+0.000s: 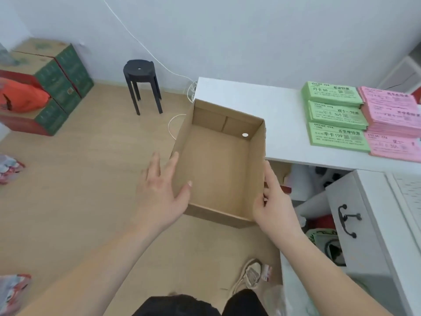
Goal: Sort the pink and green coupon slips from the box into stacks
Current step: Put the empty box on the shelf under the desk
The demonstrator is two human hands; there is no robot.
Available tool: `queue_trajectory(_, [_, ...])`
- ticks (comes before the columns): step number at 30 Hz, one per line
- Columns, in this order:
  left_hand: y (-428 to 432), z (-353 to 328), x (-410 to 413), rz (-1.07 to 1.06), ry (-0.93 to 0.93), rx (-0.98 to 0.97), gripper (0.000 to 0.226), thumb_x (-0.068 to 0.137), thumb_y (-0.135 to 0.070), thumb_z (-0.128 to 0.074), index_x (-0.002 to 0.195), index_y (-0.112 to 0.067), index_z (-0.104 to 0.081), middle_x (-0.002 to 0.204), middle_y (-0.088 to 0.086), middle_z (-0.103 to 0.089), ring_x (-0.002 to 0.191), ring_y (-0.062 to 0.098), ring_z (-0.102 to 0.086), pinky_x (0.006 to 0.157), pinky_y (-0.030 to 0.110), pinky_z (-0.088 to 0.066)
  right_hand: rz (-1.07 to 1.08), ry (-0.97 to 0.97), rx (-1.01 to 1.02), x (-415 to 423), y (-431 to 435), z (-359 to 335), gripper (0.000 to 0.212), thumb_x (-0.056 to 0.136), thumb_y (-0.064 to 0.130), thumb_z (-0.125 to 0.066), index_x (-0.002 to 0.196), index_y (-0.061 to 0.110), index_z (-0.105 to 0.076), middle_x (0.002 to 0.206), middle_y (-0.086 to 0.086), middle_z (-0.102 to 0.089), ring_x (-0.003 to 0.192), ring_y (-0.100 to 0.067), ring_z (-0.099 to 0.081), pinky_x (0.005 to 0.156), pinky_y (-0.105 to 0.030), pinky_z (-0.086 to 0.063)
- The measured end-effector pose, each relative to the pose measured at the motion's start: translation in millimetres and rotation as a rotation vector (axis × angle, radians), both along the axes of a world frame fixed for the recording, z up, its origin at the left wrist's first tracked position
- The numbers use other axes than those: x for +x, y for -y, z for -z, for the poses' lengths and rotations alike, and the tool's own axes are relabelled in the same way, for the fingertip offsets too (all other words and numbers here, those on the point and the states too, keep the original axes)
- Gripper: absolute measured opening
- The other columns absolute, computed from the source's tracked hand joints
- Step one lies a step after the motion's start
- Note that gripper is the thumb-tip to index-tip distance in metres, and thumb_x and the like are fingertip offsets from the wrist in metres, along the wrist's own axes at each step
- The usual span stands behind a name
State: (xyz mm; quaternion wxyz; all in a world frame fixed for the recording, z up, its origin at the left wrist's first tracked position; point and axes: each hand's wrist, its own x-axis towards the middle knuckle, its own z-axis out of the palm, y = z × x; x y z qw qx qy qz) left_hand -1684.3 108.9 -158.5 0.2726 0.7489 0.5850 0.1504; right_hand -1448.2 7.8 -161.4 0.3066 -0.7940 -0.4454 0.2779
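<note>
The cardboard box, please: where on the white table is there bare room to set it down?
The white table is bare from its left edge across to the green stacks, just beyond the cardboard box. Its right end is crowded: pink stacks sit against the green ones, nearly to the front edge.

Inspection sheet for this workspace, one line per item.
Surface: white table, slips stacked at its right end.
Job's things: cardboard box empty; green slips in three stacks; pink slips stacked right of them.
Clutter: packets on the floor; bags under the table.
Grippers: left hand holds the box's left wall, thumb inside; right hand grips its right wall.
Cables: white cable runs down the wall to the floor.
Surroundings: black stool, green-and-red cartons, drawer cabinet.
</note>
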Motion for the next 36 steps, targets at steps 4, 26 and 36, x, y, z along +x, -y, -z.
queue_trajectory(4, [56,17,-42,0.127,0.074,-0.204,0.087,0.092,-0.069,-0.051,0.160,-0.049,0.000,0.171,-0.002,-0.015,0.154,0.024,-0.027,0.121,0.040,-0.031,-0.071,0.040,-0.068,-37,51,15,0.080,0.103,0.020,-0.049,0.158,0.054,-0.002,0.053,0.007,-0.044,0.042,-0.007,-0.047,0.043,-0.019,-0.039])
queue_trajectory(26, [61,405,64,0.274,-0.084,-0.549,0.135,0.063,-0.065,-0.087,0.159,-0.048,0.007,0.170,0.000,-0.013,0.155,0.023,-0.015,0.125,0.041,-0.026,-0.194,-0.357,-0.507,58,79,369,0.137,0.047,0.093,-0.075,0.152,0.063,0.008,0.170,0.007,-0.018,0.154,-0.016,-0.022,0.121,-0.040,-0.031])
queue_trajectory(36, [-64,630,99,0.195,0.018,-0.293,0.138,0.064,-0.062,-0.089,0.162,-0.040,0.006,0.170,-0.002,-0.014,0.156,0.019,-0.015,0.125,0.036,-0.023,-0.113,-0.273,-0.197,84,-38,613,0.135,0.053,0.066,-0.092,0.158,0.054,-0.007,0.170,0.015,-0.007,0.154,-0.007,-0.012,0.119,-0.029,-0.018])
